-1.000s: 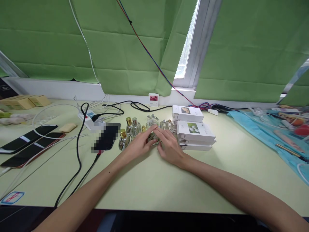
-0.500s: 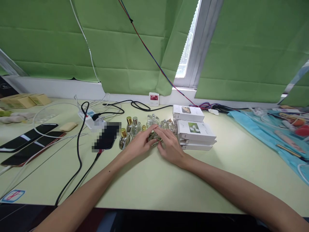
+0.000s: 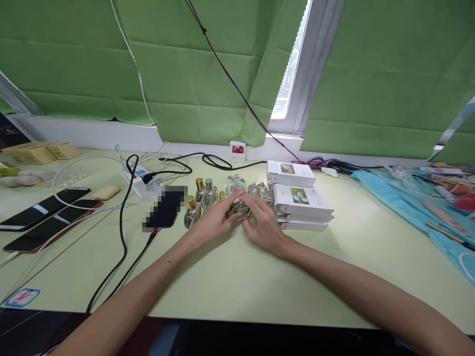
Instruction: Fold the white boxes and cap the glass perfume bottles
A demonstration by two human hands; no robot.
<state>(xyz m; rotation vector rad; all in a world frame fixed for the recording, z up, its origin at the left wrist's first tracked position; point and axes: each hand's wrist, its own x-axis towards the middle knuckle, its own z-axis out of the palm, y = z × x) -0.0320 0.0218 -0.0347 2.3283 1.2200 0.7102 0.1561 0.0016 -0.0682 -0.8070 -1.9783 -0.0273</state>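
My left hand (image 3: 215, 216) and my right hand (image 3: 264, 228) meet around a small glass perfume bottle (image 3: 237, 210), their fingers curved about its two sides. Much of that bottle is hidden behind the fingers. Left of my left hand are a gold-capped round bottle (image 3: 193, 213), another gold-capped one (image 3: 200, 190) and a silver-capped one (image 3: 210, 193). Behind my hands sits a clear glass bottle (image 3: 236, 183), with more glass bottles (image 3: 259, 191) at the right. Close beside my right hand lies a stack of white boxes (image 3: 302, 198) with a flower picture.
A phone (image 3: 165, 207) with a black cable lies at the left, near a power strip (image 3: 137, 180). Two dark phones (image 3: 40, 210) lie farther left. A small white card box (image 3: 238, 151) stands at the back. Blue cloth (image 3: 393, 198) with clutter covers the right side.
The view has shifted very slightly. Both hands stay around the same bottle, and nothing else has visibly moved.
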